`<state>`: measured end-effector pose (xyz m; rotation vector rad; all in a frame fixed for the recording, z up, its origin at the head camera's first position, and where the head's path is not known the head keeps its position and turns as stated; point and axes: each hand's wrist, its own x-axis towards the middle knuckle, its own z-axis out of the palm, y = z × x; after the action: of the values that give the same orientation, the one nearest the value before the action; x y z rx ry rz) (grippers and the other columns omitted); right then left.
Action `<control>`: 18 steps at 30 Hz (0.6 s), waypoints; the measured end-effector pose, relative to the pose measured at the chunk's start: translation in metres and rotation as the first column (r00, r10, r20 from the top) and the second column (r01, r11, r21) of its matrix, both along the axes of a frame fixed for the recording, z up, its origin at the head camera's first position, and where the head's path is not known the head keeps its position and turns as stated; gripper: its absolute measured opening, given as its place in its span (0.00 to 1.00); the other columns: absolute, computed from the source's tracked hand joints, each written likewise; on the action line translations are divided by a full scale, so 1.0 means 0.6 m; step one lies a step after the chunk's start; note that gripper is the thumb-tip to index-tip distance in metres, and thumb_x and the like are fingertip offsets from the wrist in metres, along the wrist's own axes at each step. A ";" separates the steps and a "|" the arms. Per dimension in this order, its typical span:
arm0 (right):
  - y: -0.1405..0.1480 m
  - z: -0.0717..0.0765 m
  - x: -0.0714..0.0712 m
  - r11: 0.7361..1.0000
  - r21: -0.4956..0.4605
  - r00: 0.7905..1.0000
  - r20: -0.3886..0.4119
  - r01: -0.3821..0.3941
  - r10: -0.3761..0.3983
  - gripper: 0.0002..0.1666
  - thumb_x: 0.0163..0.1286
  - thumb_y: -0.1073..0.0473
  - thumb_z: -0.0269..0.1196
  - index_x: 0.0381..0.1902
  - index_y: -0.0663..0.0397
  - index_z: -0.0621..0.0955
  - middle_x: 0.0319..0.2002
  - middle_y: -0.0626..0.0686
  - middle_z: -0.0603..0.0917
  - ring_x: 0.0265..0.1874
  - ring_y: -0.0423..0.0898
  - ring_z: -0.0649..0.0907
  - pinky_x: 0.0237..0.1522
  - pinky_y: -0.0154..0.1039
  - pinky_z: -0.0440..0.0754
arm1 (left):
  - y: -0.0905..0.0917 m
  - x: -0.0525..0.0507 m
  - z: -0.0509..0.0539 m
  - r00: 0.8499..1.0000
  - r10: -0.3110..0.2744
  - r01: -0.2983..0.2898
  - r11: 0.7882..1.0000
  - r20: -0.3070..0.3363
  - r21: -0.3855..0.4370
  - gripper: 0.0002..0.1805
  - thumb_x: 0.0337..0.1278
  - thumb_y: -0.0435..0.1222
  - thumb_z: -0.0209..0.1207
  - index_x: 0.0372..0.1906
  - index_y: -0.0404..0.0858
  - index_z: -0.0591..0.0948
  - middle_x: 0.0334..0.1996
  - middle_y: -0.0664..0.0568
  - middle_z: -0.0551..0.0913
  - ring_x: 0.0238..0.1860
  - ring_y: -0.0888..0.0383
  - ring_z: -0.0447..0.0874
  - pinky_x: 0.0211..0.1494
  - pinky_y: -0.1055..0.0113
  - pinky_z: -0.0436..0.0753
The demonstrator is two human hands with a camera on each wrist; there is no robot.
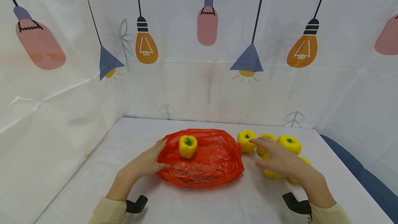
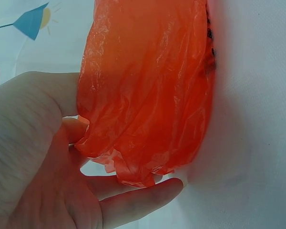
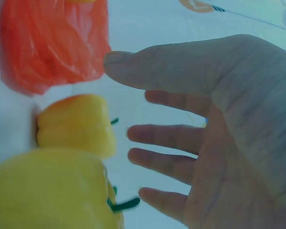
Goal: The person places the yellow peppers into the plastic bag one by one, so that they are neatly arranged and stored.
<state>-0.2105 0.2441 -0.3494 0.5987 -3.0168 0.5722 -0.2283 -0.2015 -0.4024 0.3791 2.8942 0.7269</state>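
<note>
A red plastic bag (image 1: pixel 214 158) lies on the white table, with one yellow bell pepper (image 1: pixel 188 146) on it, left of its middle. My left hand (image 1: pixel 146 161) rests at the bag's left side; in the left wrist view that hand (image 2: pixel 52 157) has its fingers loosely spread along the edge of the bag (image 2: pixel 148 90). Over the peppers on the right hovers my right hand (image 1: pixel 278 157), fingers spread. The right wrist view shows this hand (image 3: pixel 200 124) holding nothing, beside a yellow pepper (image 3: pixel 76 125) and a nearer one (image 3: pixel 47 191).
Several yellow peppers, one of them at the back right (image 1: pixel 289 144), stand right of the bag, partly hidden by my right hand. The white table (image 1: pixel 124 130) meets a printed curtain (image 1: pixel 186 89) at the back. A blue surface (image 1: pixel 357 165) shows beyond the right edge.
</note>
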 end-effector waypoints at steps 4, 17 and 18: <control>0.023 0.004 0.003 1.000 0.000 0.998 0.063 0.013 -0.013 0.37 0.59 0.50 0.71 0.67 0.44 0.75 0.66 0.56 0.76 0.64 0.61 0.74 0.62 0.68 0.73 | 0.001 0.001 0.002 1.000 0.000 0.000 1.000 -0.002 0.002 0.52 0.57 0.49 0.67 0.80 0.43 0.51 0.80 0.42 0.52 0.76 0.36 0.57 0.73 0.34 0.62; 0.057 -0.010 0.008 1.000 0.024 0.983 0.184 0.010 -0.015 0.41 0.46 0.66 0.75 0.62 0.51 0.79 0.61 0.56 0.80 0.55 0.55 0.76 0.61 0.70 0.71 | 0.002 0.005 0.002 1.000 -0.013 0.013 1.000 0.002 0.011 0.51 0.57 0.49 0.67 0.80 0.42 0.52 0.79 0.41 0.53 0.77 0.36 0.57 0.74 0.35 0.62; 0.058 -0.010 0.007 1.000 0.027 0.983 0.183 0.008 -0.013 0.41 0.45 0.66 0.75 0.61 0.50 0.79 0.61 0.56 0.80 0.54 0.54 0.76 0.61 0.69 0.71 | 0.003 0.005 0.002 1.000 -0.012 0.012 1.000 0.003 0.008 0.52 0.57 0.49 0.67 0.80 0.42 0.52 0.79 0.41 0.53 0.77 0.36 0.57 0.74 0.35 0.62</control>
<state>-0.2061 0.2788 -0.3555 0.5597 -3.2018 0.6213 -0.2255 -0.1999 -0.4011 0.3959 2.8843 0.7366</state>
